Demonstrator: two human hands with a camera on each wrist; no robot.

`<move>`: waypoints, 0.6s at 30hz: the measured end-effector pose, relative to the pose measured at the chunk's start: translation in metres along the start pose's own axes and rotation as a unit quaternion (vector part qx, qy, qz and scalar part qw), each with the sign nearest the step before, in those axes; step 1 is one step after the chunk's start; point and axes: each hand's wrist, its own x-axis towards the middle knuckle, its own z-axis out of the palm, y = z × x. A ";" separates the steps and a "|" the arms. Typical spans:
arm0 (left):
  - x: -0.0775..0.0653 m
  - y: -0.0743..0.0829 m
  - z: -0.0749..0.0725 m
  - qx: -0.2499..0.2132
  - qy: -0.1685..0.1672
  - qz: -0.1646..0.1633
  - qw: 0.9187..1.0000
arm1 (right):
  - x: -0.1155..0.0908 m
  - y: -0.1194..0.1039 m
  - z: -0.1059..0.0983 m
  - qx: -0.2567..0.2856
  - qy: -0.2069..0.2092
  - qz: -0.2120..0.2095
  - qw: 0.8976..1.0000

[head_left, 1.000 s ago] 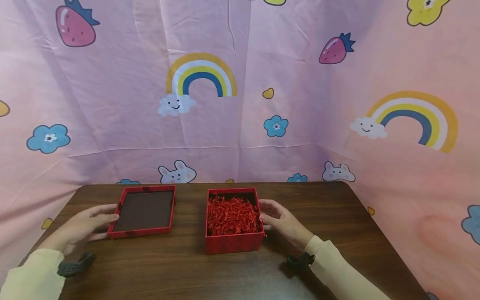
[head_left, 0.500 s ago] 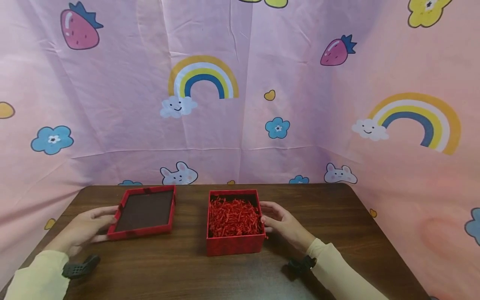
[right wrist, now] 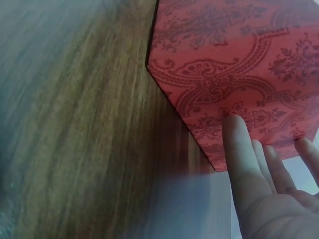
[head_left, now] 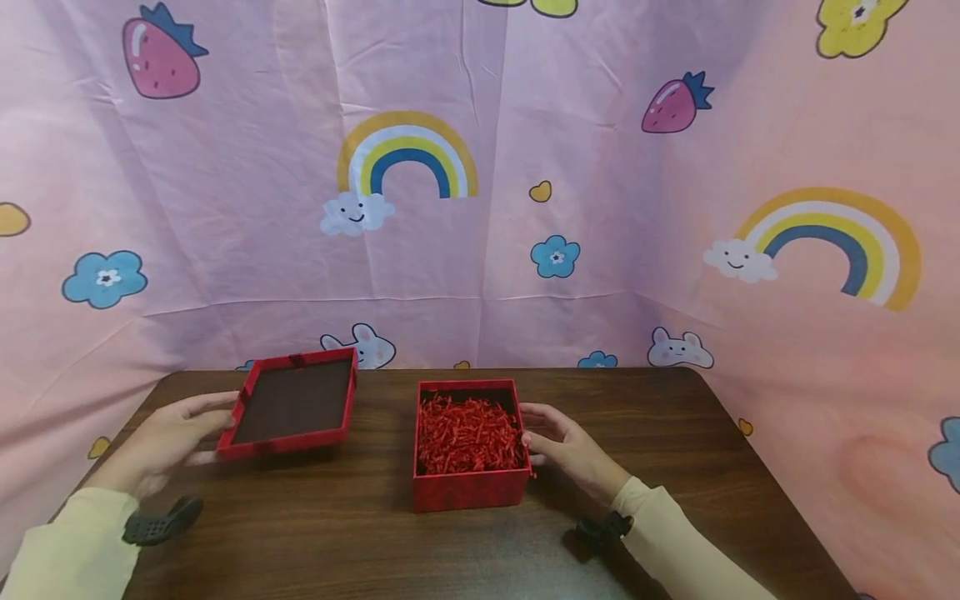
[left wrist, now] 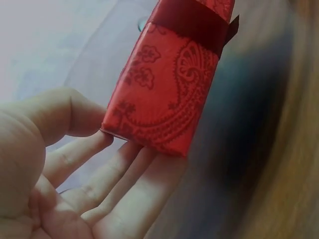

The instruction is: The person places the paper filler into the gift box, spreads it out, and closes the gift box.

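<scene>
My left hand pinches the left edge of a red box lid, thumb on one side and fingers on the other. The lid's dark inside faces up, and it is held tilted above the table. Up close in the left wrist view, the lid's side has a paisley pattern and a dark red ribbon band. An uncovered red box stands upright in the middle, filled with red shredded paper. My right hand rests its fingertips against the box's patterned right wall, fingers fairly straight.
The dark wooden table carries the box. A pink and lilac printed cloth hangs behind the table and along its sides. Black wrist straps sit on both forearms.
My left hand has raised the lid off the table and tilted it, its right side higher. My right hand and the box have stayed in place. The view shifted slightly.
</scene>
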 end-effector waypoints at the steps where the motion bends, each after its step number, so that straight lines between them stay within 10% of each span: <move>1: -0.001 0.005 0.002 0.005 0.000 0.004 1.000 | 0.000 0.000 0.000 0.002 -0.001 0.000 1.000; 18: -0.012 0.086 0.055 0.050 -0.018 0.065 0.996 | -0.001 -0.003 0.000 0.006 -0.006 0.001 1.000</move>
